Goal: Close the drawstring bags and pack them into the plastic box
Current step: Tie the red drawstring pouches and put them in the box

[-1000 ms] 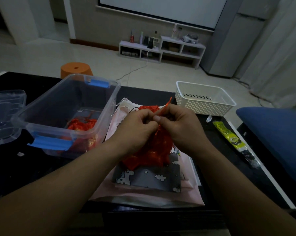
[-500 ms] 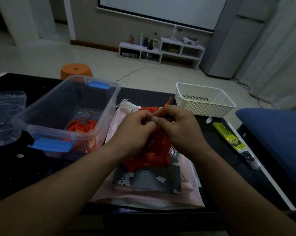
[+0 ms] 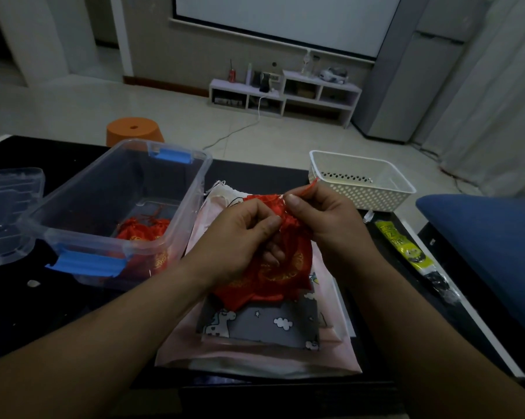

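both hands pinch red drawstring bag [image 3: 281,267] over pink bags; plastic box [image 3: 110,207] left holds red bags.

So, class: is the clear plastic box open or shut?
Open: the plastic box is uncovered, its lid lying beside it; a red bag shows inside.

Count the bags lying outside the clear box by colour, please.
Red bag: 1
Grey bag: 1
Pink bag: 1
Total: 3. The whitish cloth peeking from under the pink bag may be another; I cannot tell.
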Demonstrator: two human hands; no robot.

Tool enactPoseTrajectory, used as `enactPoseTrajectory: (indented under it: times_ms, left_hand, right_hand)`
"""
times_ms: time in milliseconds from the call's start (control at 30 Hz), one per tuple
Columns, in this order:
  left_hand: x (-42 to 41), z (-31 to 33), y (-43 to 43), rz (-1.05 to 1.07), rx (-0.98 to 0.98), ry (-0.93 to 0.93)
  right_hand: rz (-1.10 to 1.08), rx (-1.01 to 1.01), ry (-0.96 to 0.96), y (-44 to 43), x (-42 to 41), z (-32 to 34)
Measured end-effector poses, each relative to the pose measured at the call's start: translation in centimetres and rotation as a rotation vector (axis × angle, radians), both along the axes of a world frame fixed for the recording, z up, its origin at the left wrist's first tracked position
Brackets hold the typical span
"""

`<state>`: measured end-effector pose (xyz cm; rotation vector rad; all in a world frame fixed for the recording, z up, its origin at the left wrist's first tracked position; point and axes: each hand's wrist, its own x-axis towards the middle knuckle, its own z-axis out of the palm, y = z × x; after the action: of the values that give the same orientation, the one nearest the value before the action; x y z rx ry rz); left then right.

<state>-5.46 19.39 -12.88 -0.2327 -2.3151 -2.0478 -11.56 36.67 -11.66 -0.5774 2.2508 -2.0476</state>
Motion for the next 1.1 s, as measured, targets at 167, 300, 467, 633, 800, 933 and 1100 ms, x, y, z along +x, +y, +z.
enactPoseTrajectory:
  times_ms: [167,300,467,633,800,933,1100]
  left_hand:
    - [-0.4,-0.6,-0.4,-0.021,-0.147,0.051]
    - [-0.3,-1.1,-0.3,0.027,-0.226,0.116]
    - [0.4,-1.1,0.6,-0.001,-0.149,0.051]
    - [1.0,1.2,0.1,0.169,-0.175,0.164]
    - [1.4,6.2,-5.6,0.36,-0.059,0.153]
    - [0.5,7.4,-13.2,0.574,-0.154,0.152]
    - [-0.7,6.3,-18.3,0.563,-0.353,0.021]
  right_hand:
    - [-0.073,-0.044,-0.043,0.0,0.2,0.2]
    - [-0.079,-0.044,-0.056,-0.2,0.5,0.4]
    - [-0.102,-0.097,-0.076,-0.7,0.7,0.7]
    - [-0.021,-0.199,-0.091,-2.2,1.4,1.9]
    - [0.188,-0.112,-0.13,-4.3,2.4,2.6]
    - [0.193,0.035,-0.037,-7.7,3.6,2.2]
    - [0.165,0.087,-0.015,-12.3,3.7,1.9]
